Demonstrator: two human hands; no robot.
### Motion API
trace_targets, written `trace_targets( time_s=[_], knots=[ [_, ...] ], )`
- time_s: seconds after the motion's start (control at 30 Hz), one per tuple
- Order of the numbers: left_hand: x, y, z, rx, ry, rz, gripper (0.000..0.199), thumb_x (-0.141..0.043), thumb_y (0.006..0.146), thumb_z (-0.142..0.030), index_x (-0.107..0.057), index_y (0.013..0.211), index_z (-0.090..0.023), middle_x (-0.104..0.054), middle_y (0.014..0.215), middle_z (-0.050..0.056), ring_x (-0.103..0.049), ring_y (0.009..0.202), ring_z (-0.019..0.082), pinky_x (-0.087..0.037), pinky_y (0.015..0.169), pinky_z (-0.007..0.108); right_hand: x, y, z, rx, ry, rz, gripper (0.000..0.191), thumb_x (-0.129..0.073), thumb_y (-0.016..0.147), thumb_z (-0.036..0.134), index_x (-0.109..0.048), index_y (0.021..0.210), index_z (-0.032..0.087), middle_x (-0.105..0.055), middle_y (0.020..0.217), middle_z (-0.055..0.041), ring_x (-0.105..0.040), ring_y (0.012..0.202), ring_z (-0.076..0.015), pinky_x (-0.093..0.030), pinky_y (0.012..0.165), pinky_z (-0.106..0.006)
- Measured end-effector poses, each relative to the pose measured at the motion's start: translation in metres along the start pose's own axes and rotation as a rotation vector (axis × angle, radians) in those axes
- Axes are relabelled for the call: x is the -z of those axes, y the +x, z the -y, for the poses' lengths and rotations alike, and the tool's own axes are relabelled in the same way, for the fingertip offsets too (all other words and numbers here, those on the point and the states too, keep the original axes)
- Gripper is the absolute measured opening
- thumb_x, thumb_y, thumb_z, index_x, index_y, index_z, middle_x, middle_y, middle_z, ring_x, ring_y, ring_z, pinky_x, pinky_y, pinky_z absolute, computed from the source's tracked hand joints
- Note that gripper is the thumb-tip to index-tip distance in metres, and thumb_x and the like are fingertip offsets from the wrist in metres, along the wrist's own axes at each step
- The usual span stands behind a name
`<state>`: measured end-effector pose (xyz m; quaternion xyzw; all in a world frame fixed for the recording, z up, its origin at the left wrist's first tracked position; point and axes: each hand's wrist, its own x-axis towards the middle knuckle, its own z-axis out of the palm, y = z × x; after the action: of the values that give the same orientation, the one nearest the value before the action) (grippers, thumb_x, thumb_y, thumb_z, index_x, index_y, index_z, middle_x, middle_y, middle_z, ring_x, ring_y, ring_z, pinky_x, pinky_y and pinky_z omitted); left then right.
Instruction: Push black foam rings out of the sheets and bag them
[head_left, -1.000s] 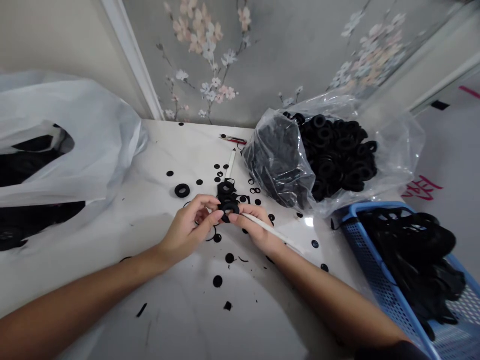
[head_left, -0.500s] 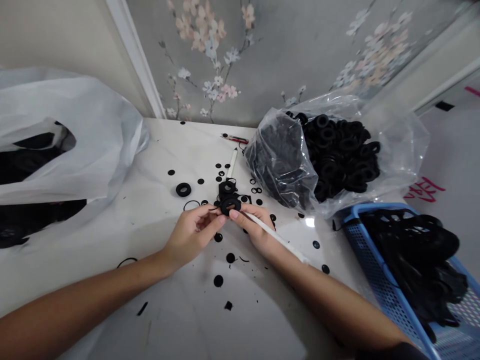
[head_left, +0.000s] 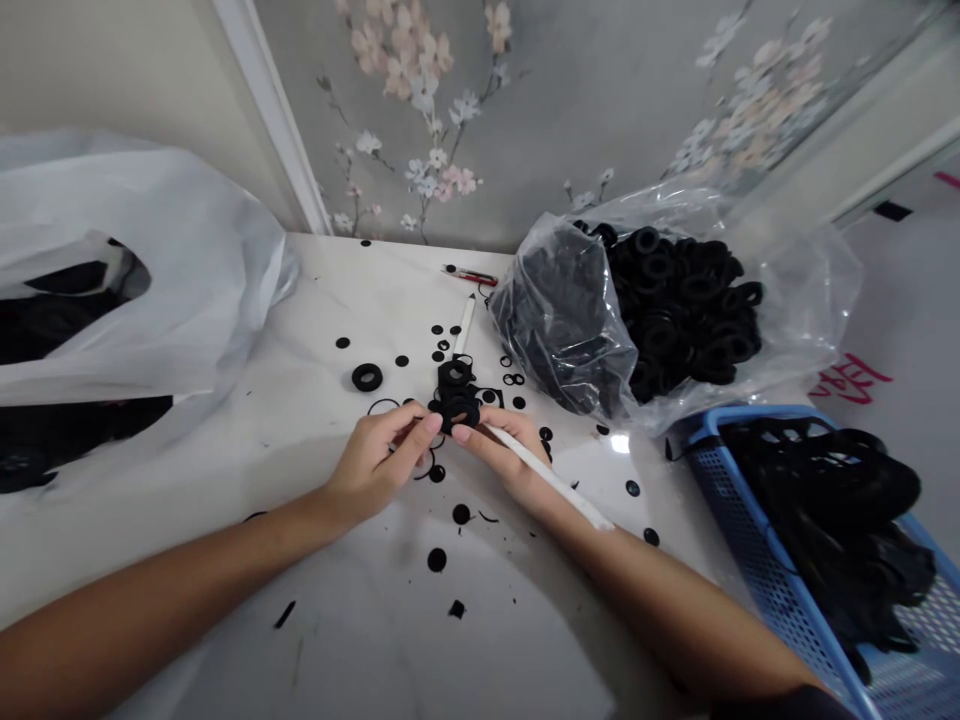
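Both my hands meet over the white table around a black rubber ring (head_left: 459, 410). My left hand (head_left: 379, 448) is closed, pinching the ring's left edge between thumb and fingers. A thin black loop (head_left: 424, 474) shows just below those fingertips. My right hand (head_left: 508, 445) is closed too, its thumb on the ring's near right edge. A white stick-like tool (head_left: 559, 480) runs out of that hand along the forearm; its tip is hidden. Just beyond the held ring lies another black ring (head_left: 454, 373) among dark scraps. A separate thick ring (head_left: 367, 377) rests to the left.
Small black discs (head_left: 460, 514) and trimmings are scattered about. Behind the hands lie a white pencil-like stick (head_left: 465, 325) and a red cutter (head_left: 472, 276). A clear bag (head_left: 559, 310) of rings and a blue basket (head_left: 750, 500) stand right; a white bag (head_left: 225, 250) stands left.
The held ring has tilted and shifted slightly. My left thumb has moved up onto its left edge, and a thin loop now shows below my left fingers.
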<state>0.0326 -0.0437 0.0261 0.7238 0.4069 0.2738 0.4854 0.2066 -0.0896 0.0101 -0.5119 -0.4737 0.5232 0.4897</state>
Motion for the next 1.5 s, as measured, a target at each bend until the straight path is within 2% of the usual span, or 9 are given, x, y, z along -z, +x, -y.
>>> trace_targets(
  time_s=[0.1, 0.2, 0.4, 0.5, 0.63, 0.8, 1.1, 1.33, 1.5],
  knots=[
    [-0.002, 0.0, 0.003, -0.005, 0.061, -0.015, 0.036, -0.041, 0.095, -0.041, -0.048, 0.067, -0.019, -0.05, 0.054, -0.003, -0.048, 0.049, 0.01, -0.039, 0.046, 0.021, 0.0, 0.0, 0.0, -0.002, -0.019, 0.019, 0.021, -0.068, 0.081, 0.04, -0.07, 0.074, 0.02, -0.058, 0.068, 0.0009, -0.046, 0.063, -0.0128, -0.038, 0.059, -0.026],
    [-0.001, 0.001, 0.005, -0.086, 0.117, 0.009, 0.033, -0.041, 0.095, -0.037, -0.05, 0.069, -0.018, -0.05, 0.053, -0.004, -0.046, 0.047, 0.009, -0.039, 0.046, 0.02, 0.0, -0.001, -0.001, -0.004, -0.017, 0.007, 0.02, -0.068, 0.079, 0.038, -0.067, 0.072, 0.02, -0.054, 0.066, 0.0019, -0.044, 0.062, -0.012, -0.036, 0.058, -0.026],
    [0.004, 0.006, 0.006, -0.175, 0.126, 0.03, 0.025, -0.05, 0.084, -0.027, -0.052, 0.061, -0.017, -0.049, 0.05, -0.004, -0.041, 0.047, 0.007, -0.035, 0.044, 0.018, 0.001, 0.0, -0.003, -0.005, -0.024, -0.007, 0.024, -0.067, 0.073, 0.032, -0.053, 0.058, 0.02, -0.041, 0.058, 0.0041, -0.037, 0.058, -0.0113, -0.031, 0.055, -0.025],
    [0.004, 0.007, 0.004, -0.153, 0.1, 0.008, 0.022, -0.051, 0.08, -0.025, -0.056, 0.06, -0.017, -0.053, 0.053, -0.003, -0.044, 0.049, 0.008, -0.038, 0.046, 0.018, 0.002, 0.001, -0.002, -0.007, -0.038, -0.009, 0.022, -0.065, 0.073, 0.033, -0.054, 0.059, 0.02, -0.044, 0.059, 0.0032, -0.038, 0.059, -0.0122, -0.032, 0.055, -0.026],
    [0.003, 0.007, 0.002, -0.101, 0.015, -0.03, 0.015, -0.056, 0.082, -0.028, -0.062, 0.074, -0.017, -0.053, 0.055, -0.003, -0.047, 0.05, 0.008, -0.041, 0.047, 0.019, 0.002, 0.002, 0.0, -0.012, -0.034, -0.013, 0.018, -0.065, 0.077, 0.037, -0.063, 0.069, 0.02, -0.051, 0.062, 0.0021, -0.041, 0.06, -0.0129, -0.035, 0.058, -0.027],
    [0.002, 0.006, 0.004, 0.016, -0.055, 0.038, 0.019, -0.053, 0.088, -0.033, -0.056, 0.078, -0.017, -0.051, 0.056, -0.004, -0.05, 0.048, 0.009, -0.041, 0.046, 0.02, 0.002, 0.001, -0.002, -0.011, -0.037, -0.01, 0.024, -0.067, 0.08, 0.043, -0.066, 0.073, 0.02, -0.051, 0.063, 0.0021, -0.04, 0.061, -0.0127, -0.032, 0.058, -0.027],
    [0.003, 0.001, 0.009, -0.12, 0.194, 0.052, 0.016, -0.042, 0.096, -0.03, -0.049, 0.086, -0.02, -0.053, 0.057, -0.005, -0.052, 0.05, 0.009, -0.041, 0.05, 0.021, 0.003, 0.001, -0.003, -0.011, -0.038, 0.027, 0.023, -0.066, 0.082, 0.044, -0.067, 0.079, 0.021, -0.054, 0.069, 0.0013, -0.045, 0.066, -0.014, -0.036, 0.061, -0.027],
    [-0.001, 0.002, 0.012, -0.03, -0.074, 0.062, 0.016, -0.045, 0.096, -0.036, -0.046, 0.101, -0.021, -0.053, 0.065, -0.005, -0.052, 0.05, 0.008, -0.045, 0.046, 0.019, 0.003, 0.001, -0.004, -0.008, -0.057, 0.042, 0.021, -0.064, 0.085, 0.042, -0.068, 0.082, 0.022, -0.057, 0.074, 0.0005, -0.048, 0.07, -0.0151, -0.037, 0.065, -0.028],
    [-0.003, 0.003, 0.009, 0.034, -0.175, 0.079, 0.018, -0.045, 0.096, -0.038, -0.048, 0.094, -0.02, -0.05, 0.061, -0.005, -0.053, 0.05, 0.009, -0.047, 0.045, 0.018, 0.003, 0.0, -0.003, -0.01, -0.072, 0.049, 0.022, -0.064, 0.085, 0.042, -0.067, 0.079, 0.021, -0.055, 0.071, 0.0011, -0.046, 0.067, -0.0143, -0.036, 0.063, -0.028]
  ],
)
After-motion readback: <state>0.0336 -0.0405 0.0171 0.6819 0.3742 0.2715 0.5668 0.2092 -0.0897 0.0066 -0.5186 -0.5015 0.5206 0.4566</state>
